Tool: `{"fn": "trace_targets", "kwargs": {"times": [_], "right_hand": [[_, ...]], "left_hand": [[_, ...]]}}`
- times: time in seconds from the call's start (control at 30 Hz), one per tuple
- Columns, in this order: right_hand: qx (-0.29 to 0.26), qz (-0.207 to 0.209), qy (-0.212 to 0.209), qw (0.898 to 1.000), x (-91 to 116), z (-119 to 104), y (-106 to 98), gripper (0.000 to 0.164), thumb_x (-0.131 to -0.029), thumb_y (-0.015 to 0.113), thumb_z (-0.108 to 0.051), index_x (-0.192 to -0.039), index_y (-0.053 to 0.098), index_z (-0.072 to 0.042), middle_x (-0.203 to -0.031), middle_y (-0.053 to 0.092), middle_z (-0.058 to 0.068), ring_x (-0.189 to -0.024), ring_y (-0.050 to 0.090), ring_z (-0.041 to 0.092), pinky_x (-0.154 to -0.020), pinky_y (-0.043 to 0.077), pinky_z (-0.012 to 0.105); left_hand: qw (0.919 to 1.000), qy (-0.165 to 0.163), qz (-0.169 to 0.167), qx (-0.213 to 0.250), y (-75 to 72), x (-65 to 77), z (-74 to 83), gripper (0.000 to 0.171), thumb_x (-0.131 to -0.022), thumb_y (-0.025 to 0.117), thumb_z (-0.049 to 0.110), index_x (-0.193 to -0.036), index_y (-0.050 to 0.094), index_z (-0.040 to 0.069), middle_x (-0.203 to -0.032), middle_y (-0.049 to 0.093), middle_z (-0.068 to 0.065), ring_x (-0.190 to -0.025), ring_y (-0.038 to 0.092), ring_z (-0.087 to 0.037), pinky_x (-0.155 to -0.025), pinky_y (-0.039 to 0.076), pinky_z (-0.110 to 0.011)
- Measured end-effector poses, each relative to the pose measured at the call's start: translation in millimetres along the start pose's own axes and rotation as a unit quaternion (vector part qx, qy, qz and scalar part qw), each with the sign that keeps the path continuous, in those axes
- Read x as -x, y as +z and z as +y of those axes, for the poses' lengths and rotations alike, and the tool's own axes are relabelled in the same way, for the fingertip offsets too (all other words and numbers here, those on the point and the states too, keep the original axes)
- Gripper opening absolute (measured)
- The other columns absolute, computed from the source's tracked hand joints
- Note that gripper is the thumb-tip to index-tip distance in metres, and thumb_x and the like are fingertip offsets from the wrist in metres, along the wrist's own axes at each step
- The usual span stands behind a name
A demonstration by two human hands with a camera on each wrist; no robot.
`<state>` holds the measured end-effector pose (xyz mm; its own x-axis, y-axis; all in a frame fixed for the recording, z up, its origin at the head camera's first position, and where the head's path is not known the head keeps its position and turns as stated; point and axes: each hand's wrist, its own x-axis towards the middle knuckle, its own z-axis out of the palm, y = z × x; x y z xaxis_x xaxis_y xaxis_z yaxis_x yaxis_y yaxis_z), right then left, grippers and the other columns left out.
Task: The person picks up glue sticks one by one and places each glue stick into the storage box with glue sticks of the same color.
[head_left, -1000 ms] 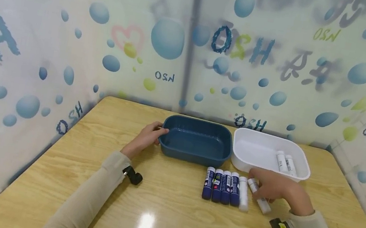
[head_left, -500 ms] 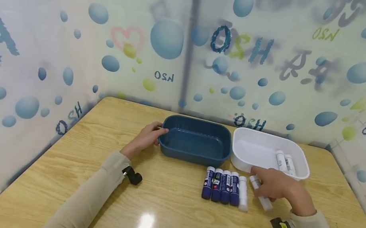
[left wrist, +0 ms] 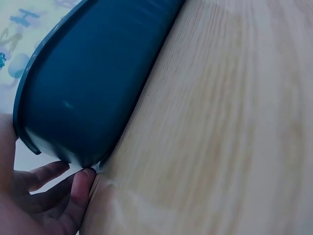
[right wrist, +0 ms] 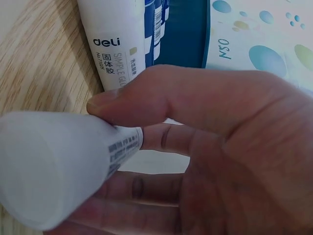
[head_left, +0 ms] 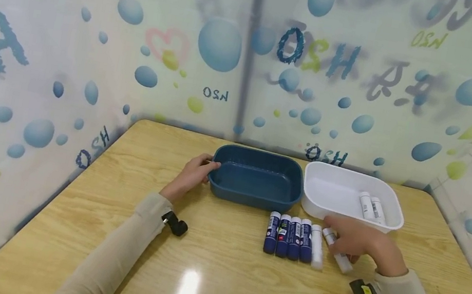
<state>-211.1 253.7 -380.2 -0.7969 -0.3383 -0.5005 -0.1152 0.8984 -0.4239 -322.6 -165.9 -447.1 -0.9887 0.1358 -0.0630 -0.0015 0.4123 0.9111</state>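
Note:
At the left end of the dark blue plastic bin (head_left: 252, 199), my left hand (head_left: 190, 173) grips the wall, thumb over the rim. In the left wrist view the fingers (left wrist: 80, 188) touch the outside of the bin low down, close to the table. My right hand (head_left: 356, 240) pinches a white glue stick (right wrist: 54, 166) between thumb and fingers, in front of the white bin; the stick slants, its clear end toward me. Beside it lies another white glue stick (head_left: 316, 246), its label legible in the right wrist view. Several blue glue sticks (head_left: 289, 236) continue that row leftward.
The white bin (head_left: 329, 175) stands right against the blue one, with two white glue sticks (head_left: 371, 207) lying in its right part. Both bins are on a wooden table (head_left: 236, 287). A patterned curtain (head_left: 169, 99) hangs behind and at both sides.
The head view has tilted slightly, so everything sits a little higher in it. Both hands keep their holds; the pinched glue stick has barely shifted.

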Motion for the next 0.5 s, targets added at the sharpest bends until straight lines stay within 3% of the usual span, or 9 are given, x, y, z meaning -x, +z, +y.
{"fn": "trace_targets", "kwargs": {"times": [0.5], "right_hand": [[-0.013, -0.006, -0.001, 1.000, 5.5, 0.8, -9.4, 0.044, -0.093, 0.072, -0.015, -0.132, 0.050, -0.014, -0.101, 0.058, 0.011, -0.080, 0.063, 0.022, -0.062, 0.059, 0.037]], "left_hand": [[1.0000, 0.006, -0.006, 0.003, -0.2, 0.7, -0.1, 0.056, -0.105, 0.054, 0.044, -0.149, 0.049, 0.009, -0.138, 0.060, -0.015, -0.083, 0.059, -0.020, -0.081, 0.052, -0.033]]}}
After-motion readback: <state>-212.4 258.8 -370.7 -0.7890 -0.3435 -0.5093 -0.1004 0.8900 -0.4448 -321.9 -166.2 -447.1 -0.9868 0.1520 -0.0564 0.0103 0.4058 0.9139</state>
